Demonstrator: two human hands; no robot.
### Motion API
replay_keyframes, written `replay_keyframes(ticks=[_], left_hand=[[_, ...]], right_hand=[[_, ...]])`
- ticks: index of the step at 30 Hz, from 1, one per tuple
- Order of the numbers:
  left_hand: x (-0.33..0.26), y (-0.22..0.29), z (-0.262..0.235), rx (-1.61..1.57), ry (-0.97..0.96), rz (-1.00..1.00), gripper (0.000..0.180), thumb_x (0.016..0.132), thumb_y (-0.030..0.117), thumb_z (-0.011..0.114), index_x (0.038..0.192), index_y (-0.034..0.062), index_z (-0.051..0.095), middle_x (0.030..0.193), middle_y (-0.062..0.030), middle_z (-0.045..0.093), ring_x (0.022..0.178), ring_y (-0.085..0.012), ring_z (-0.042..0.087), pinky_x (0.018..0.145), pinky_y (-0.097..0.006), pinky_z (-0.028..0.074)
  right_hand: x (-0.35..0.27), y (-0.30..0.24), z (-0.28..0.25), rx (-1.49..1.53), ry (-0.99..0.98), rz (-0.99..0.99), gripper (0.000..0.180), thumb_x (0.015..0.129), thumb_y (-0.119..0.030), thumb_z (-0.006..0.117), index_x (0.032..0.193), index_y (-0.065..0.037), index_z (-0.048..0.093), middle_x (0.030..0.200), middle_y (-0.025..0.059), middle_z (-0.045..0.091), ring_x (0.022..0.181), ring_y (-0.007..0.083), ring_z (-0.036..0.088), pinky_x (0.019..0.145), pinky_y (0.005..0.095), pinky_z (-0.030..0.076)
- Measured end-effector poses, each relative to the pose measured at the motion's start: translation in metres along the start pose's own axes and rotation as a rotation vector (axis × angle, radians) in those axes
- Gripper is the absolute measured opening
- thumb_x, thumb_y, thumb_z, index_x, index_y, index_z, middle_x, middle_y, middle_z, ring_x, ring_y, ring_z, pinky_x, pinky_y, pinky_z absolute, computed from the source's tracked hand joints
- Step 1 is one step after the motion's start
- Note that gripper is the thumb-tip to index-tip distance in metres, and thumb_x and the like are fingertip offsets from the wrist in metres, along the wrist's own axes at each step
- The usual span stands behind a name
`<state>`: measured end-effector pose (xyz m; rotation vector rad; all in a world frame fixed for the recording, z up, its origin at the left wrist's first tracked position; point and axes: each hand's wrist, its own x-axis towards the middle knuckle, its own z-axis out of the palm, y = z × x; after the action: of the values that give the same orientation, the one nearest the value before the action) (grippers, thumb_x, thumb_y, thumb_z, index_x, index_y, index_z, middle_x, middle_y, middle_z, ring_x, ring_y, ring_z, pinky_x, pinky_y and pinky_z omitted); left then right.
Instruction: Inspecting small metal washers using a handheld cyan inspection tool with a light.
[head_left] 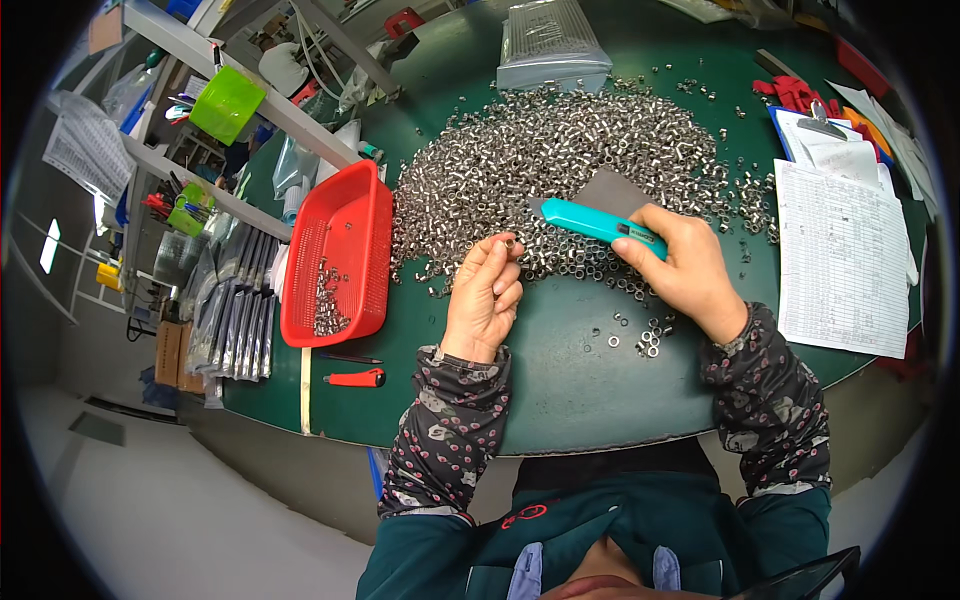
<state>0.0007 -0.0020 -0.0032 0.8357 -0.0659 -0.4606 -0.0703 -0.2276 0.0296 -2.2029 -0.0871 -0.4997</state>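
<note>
Between the thumb and fingertips of my left hand (482, 300) is a small metal ring (510, 243), partly covered by the fingers. My right hand (685, 262) is wrapped round a teal utility knife (590, 220), its tip pointing left toward my left hand. Beyond both hands spreads a large heap of small shiny metal rings (560, 135) on the green table (560, 380). A grey flat sheet (612, 190) lies on the heap just behind the knife. Several loose rings (652, 338) are scattered on the table below my right hand.
A red plastic basket (375, 270) with some rings inside stands left of the heap. In front of it lies a red utility knife (355, 379). Printed sheets (840, 270) and a clipboard (820, 122) are at right; a bagged stack (553, 45) sits at the back.
</note>
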Motion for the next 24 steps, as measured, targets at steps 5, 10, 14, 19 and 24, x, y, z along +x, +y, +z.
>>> replay_keyframes(ticks=[5, 10, 14, 19, 24], left_hand=[[0.003, -0.002, -0.004, -0.010, -0.095, -0.100, 0.029, 0.093, 0.031, 0.043, 0.099, 0.0042, 0.052, 0.088, -0.0059, 0.051, 0.055, -0.0061, 0.035, 0.038, -0.016, 0.025], [-0.010, 0.002, 0.023, 0.307, -0.217, -0.183, 0.020, 0.093, 0.023, 0.047, 0.081, 0.0071, 0.048, 0.065, 0.0024, 0.040, 0.051, -0.0036, 0.033, 0.041, -0.015, 0.025], [-0.018, -0.020, 0.040, 1.241, -0.232, 0.083, 0.015, 0.079, 0.012, 0.064, 0.089, 0.0036, 0.057, 0.054, 0.0045, 0.042, 0.050, -0.0045, 0.039, 0.046, -0.021, 0.033], [-0.031, -0.026, 0.062, 1.552, -0.431, 0.070, 0.022, 0.068, 0.011, 0.071, 0.085, 0.0040, 0.059, 0.053, -0.0053, 0.042, 0.046, -0.0154, 0.043, 0.046, -0.030, 0.037], [-0.030, -0.038, 0.052, 1.561, -0.551, 0.331, 0.015, 0.070, 0.008, 0.067, 0.081, 0.0044, 0.057, 0.069, -0.0107, 0.055, 0.059, -0.0238, 0.056, 0.055, -0.035, 0.045]], right_hand=[[0.000, 0.012, 0.005, -0.010, 0.059, -0.064, 0.029, 0.075, -0.033, 0.064, 0.079, -0.004, 0.061, 0.059, 0.0144, 0.056, 0.055, 0.0303, 0.058, 0.050, 0.0368, 0.043], [0.005, 0.008, 0.005, 0.017, 0.045, 0.014, 0.032, 0.075, -0.037, 0.063, 0.080, -0.006, 0.063, 0.057, 0.0128, 0.055, 0.055, 0.0306, 0.057, 0.051, 0.0382, 0.043], [0.005, 0.015, 0.008, 0.010, 0.071, -0.012, 0.034, 0.075, -0.040, 0.062, 0.080, -0.006, 0.063, 0.057, 0.0118, 0.056, 0.056, 0.0308, 0.058, 0.052, 0.0387, 0.044], [0.004, 0.014, 0.004, -0.013, 0.044, 0.013, 0.034, 0.075, -0.039, 0.061, 0.080, -0.006, 0.063, 0.057, 0.0122, 0.056, 0.057, 0.0309, 0.059, 0.053, 0.0390, 0.045], [0.004, 0.012, 0.007, -0.013, 0.040, -0.002, 0.034, 0.075, -0.039, 0.062, 0.080, -0.005, 0.062, 0.057, 0.0128, 0.056, 0.058, 0.0310, 0.059, 0.053, 0.0388, 0.045]])
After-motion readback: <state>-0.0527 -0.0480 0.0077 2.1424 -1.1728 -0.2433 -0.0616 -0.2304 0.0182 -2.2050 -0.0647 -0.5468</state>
